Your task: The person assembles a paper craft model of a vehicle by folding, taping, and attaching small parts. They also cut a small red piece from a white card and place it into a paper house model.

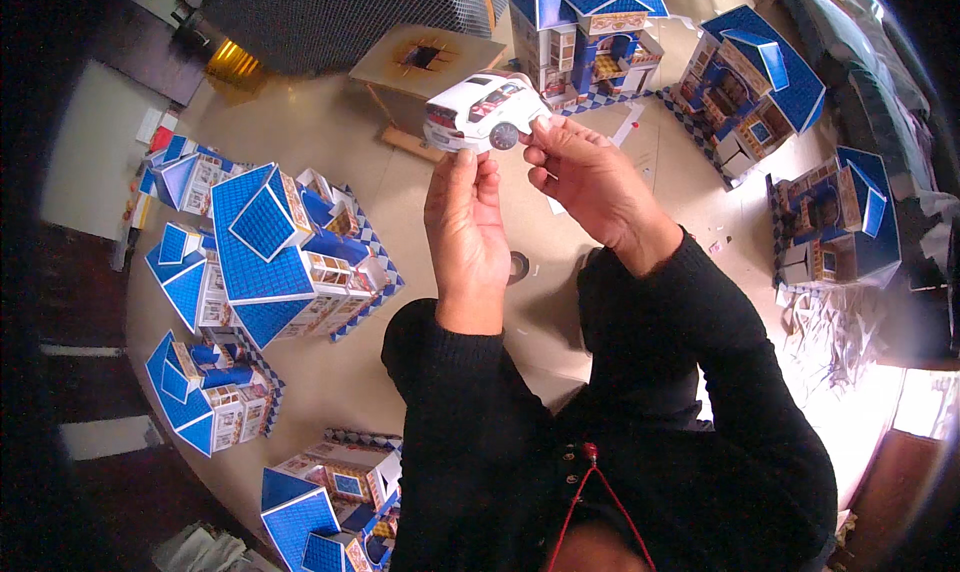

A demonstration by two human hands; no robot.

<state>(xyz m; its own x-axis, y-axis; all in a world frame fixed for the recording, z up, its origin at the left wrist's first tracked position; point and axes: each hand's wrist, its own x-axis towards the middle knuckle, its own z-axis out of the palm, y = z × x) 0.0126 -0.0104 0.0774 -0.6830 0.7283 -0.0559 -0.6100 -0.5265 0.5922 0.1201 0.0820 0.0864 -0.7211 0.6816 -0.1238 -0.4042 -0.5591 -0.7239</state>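
Observation:
A small white model car (489, 108), seemingly of printed paper or card, is held up between both hands above the floor. My left hand (466, 234) pinches its lower edge near the rear, with the thumb on the near side. At the other end, my right hand (592, 178) grips the car between thumb and fingers beside a dark printed wheel. Printed red shapes show in the side window. The car's far side is hidden.
Blue-roofed model houses (270, 234) stand on the tiled floor (352, 377) to the left, and more model houses (757, 84) to the right. A low wooden stand (427, 58) with a dark square hole is ahead. A roll of tape (517, 267) lies below my hands; paper scraps (832, 339) lie at right.

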